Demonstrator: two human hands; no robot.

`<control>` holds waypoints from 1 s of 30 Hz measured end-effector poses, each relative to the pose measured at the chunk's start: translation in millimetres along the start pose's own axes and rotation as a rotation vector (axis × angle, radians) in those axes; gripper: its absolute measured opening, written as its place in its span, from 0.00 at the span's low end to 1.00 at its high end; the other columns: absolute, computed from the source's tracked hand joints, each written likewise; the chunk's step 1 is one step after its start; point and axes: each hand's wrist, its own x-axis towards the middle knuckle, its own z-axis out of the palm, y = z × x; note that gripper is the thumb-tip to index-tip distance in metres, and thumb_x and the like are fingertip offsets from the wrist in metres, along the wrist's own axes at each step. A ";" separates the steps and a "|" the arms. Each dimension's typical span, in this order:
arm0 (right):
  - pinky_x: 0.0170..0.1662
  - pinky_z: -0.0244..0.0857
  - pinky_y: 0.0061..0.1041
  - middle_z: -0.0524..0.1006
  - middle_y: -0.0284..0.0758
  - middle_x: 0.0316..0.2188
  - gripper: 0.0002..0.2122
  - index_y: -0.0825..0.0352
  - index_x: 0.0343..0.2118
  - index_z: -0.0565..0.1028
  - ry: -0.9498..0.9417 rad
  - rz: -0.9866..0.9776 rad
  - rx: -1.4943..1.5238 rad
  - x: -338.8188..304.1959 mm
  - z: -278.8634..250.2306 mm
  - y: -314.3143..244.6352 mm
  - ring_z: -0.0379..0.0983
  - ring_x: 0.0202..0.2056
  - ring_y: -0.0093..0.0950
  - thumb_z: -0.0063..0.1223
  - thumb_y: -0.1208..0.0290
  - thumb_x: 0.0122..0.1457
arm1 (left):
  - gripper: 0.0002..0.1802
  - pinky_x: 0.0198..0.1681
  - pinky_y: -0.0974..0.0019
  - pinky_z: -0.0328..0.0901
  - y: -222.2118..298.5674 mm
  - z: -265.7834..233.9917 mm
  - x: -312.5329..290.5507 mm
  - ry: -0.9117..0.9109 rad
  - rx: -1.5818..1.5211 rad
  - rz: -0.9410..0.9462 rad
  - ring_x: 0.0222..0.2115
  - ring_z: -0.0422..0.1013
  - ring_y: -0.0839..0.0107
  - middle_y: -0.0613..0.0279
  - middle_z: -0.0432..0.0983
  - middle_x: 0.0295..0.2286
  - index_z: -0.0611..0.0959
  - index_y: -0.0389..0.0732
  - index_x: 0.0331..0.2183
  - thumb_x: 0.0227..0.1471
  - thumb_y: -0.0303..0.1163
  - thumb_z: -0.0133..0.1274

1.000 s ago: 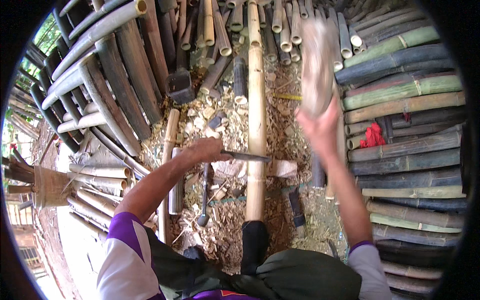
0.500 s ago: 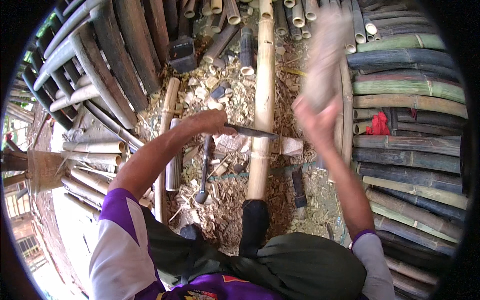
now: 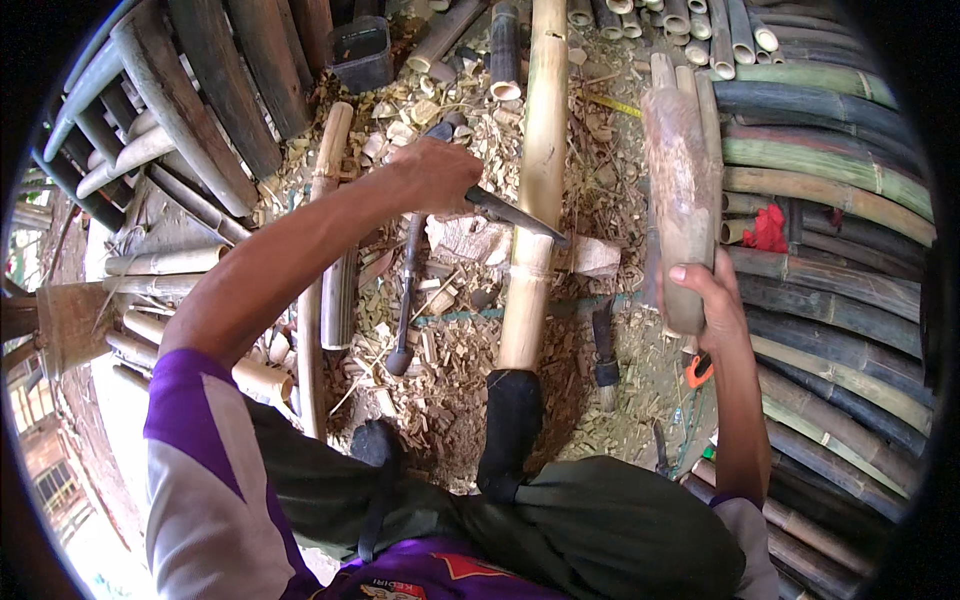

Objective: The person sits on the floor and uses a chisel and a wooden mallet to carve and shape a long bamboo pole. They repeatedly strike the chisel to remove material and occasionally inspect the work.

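Observation:
My left hand [image 3: 435, 172] is closed around the grip of a dark-bladed knife [image 3: 515, 217]. Its blade lies across a pale bamboo pole [image 3: 545, 125], close to a node. A short wooden block [image 3: 470, 240] sits crosswise under the pole. Against the pole's near end rests my foot in a black covering [image 3: 512, 420]. My right hand [image 3: 715, 305] grips the lower end of a thick wooden club [image 3: 685, 160], held upright in the view to the right of the pole, its side worn rough.
Wood chips cover the ground. Bamboo poles [image 3: 830, 175] are stacked at right, with a red cloth [image 3: 768, 230] on them. A long-handled dark tool [image 3: 408, 290] and a brush [image 3: 605, 350] lie either side of the pole. A dark plastic tub [image 3: 362, 55] stands far left.
The club, blurred and raised farther away before, has come down toward me in my right hand. The knife remains across the pole, now tilted more. The whole view has shifted slightly.

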 end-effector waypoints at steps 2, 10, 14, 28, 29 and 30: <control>0.27 0.73 0.31 0.77 0.41 0.32 0.27 0.70 0.52 0.65 0.133 0.119 -0.105 -12.8 13.1 1.4 0.76 0.26 0.30 0.64 0.68 0.52 | 0.16 0.20 0.60 0.70 6.0 38.2 -18.5 0.078 0.044 -0.087 0.21 0.71 0.71 0.59 0.74 0.23 0.81 0.40 0.33 0.64 0.43 0.52; 0.25 0.73 0.31 0.76 0.38 0.30 0.28 0.72 0.52 0.64 0.029 0.097 -0.010 -13.4 6.5 22.1 0.76 0.23 0.28 0.66 0.69 0.51 | 0.14 0.31 0.50 0.73 46.7 121.8 -82.9 0.528 -0.273 -0.078 0.29 0.78 0.53 0.54 0.76 0.29 0.76 0.41 0.36 0.49 0.34 0.62; 0.24 0.72 0.31 0.76 0.38 0.30 0.26 0.72 0.51 0.66 0.014 0.113 -0.033 -12.5 6.8 21.7 0.75 0.23 0.28 0.65 0.69 0.51 | 0.09 0.29 0.50 0.73 53.1 121.7 -80.9 0.420 -0.273 -0.128 0.26 0.79 0.52 0.54 0.75 0.28 0.76 0.42 0.36 0.55 0.33 0.57; 0.38 0.76 0.37 0.79 0.43 0.38 0.31 0.69 0.49 0.70 -0.414 -0.666 -1.235 -22.4 25.1 13.6 0.80 0.37 0.37 0.73 0.73 0.39 | 0.06 0.30 0.50 0.75 51.0 118.5 -72.9 0.171 -0.206 -0.226 0.28 0.81 0.53 0.49 0.81 0.31 0.79 0.40 0.38 0.60 0.29 0.49; 0.42 0.76 0.41 0.79 0.45 0.39 0.29 0.68 0.45 0.71 -0.545 -1.040 -1.282 -12.7 25.1 12.8 0.81 0.40 0.40 0.74 0.73 0.36 | 0.07 0.31 0.50 0.75 51.3 113.4 -72.3 0.136 -0.208 -0.232 0.30 0.81 0.53 0.49 0.81 0.32 0.79 0.40 0.37 0.60 0.29 0.49; 0.42 0.76 0.41 0.79 0.45 0.37 0.29 0.68 0.45 0.71 -0.573 -1.104 -1.398 7.3 16.1 16.4 0.81 0.39 0.40 0.73 0.73 0.37 | 0.06 0.31 0.50 0.75 52.5 110.9 -70.6 0.161 -0.200 -0.221 0.30 0.81 0.52 0.49 0.82 0.31 0.79 0.40 0.36 0.58 0.29 0.49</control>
